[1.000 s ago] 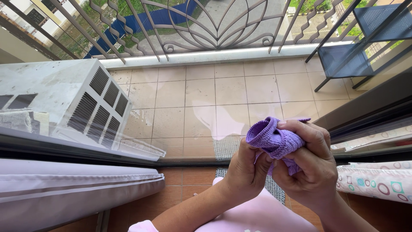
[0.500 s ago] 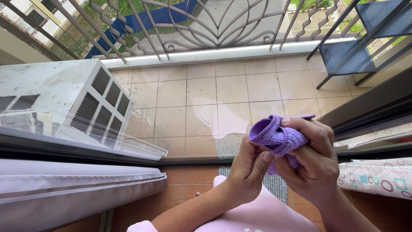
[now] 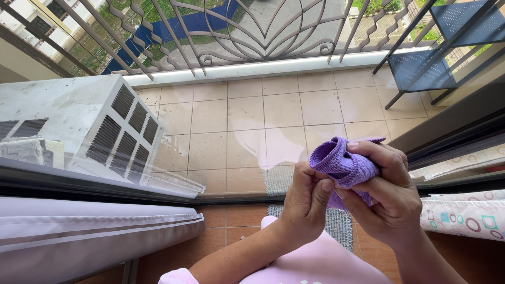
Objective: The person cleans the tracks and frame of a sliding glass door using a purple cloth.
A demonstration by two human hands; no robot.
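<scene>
- Purple knitted cloth [image 3: 344, 167]: bunched into a wad, held in the air in front of the glass door, right of centre; one fold sticks up between the two hands.
- Right hand [image 3: 386, 197]: wrapped around the cloth from the right and from behind, fingers curled over its top, thumb pressed against its lower part; closed on the cloth.
- Left hand [image 3: 306, 202]: touching the cloth from the left, thumb and fingertips pinching its lower left edge; closed on the cloth.
- Pink garment [image 3: 310, 263]: at the lower edge, beneath both forearms.
- Grey mat [image 3: 336, 226]: on the reddish floor tiles just below the hands, against the door track.
- Patterned fabric [image 3: 463, 215]: white with coloured rings, just right of the right hand.
- White curtain [image 3: 89, 231]: gathered at lower left.
- Air-conditioner unit [image 3: 79, 126]: white, slatted, on the beige balcony tiles at left.
- Iron railing [image 3: 236, 31]: curved bars along the balcony's far edge.
- Blue metal chair [image 3: 426, 68]: upper right corner, well apart from the hands.
</scene>
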